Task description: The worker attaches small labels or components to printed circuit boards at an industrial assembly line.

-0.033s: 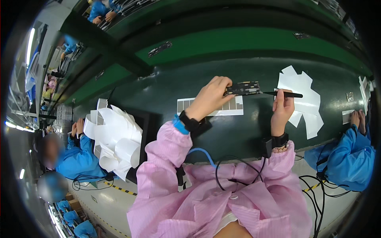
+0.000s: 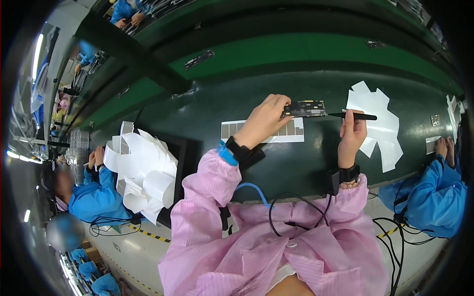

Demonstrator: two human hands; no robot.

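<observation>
My left hand is closed on the left end of a dark circuit board, holding it above the table. Between the fingertips of my right hand are slim black tweezers, their pointed tip toward the board's right edge. Whether the tip touches the board I cannot tell. Under my left hand lies a white sheet with rows of grey-brown rectangular stickers, partly covered by the hand. White backing paper with jagged edges lies beside my right hand.
A heap of curled white sheets fills a dark bin at the left. Circuit boards lie on the green conveyor behind the table. Co-workers in blue sit on both sides. Black cables and a blue coiled cord run across my front.
The circuit board has tilted slightly, so more of its face shows, and it has shifted a little right with my left hand. My right hand has hardly moved.
</observation>
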